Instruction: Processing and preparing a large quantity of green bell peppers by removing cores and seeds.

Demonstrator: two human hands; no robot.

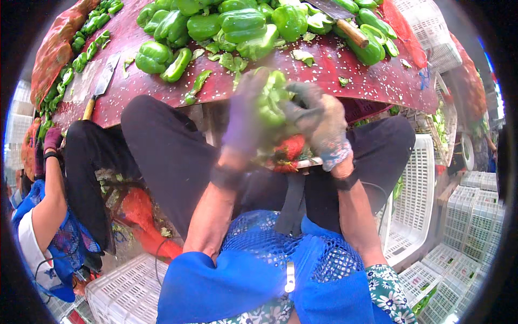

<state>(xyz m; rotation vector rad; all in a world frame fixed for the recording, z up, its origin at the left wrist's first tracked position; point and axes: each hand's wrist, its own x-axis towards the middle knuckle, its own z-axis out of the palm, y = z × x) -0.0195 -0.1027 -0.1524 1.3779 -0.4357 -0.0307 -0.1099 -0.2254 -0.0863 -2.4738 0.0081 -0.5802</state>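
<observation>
My left hand point(244, 111), in a purple glove and blurred, grips a green bell pepper point(272, 101) just off the table's near edge. The pepper looks opened, with its pale green inside turned partly towards me. Close on its right side is my right hand point(317, 117), in a worn grey and beige glove with curled fingers. Blur hides whether those fingers hold a piece of it. Beneath the hands, between my knees, there is red netting point(292, 146) by a white rim point(309, 163). A heap of green bell peppers point(243, 25) lies on the red table point(259, 83) ahead.
A cleaver's wooden handle point(353, 33) rests among peppers at the upper right. Another knife point(106, 77) lies on the left, its handle over the edge. A co-worker's gloved hand point(52, 138) is at far left. White plastic crates point(412, 198) stand right and behind point(125, 283).
</observation>
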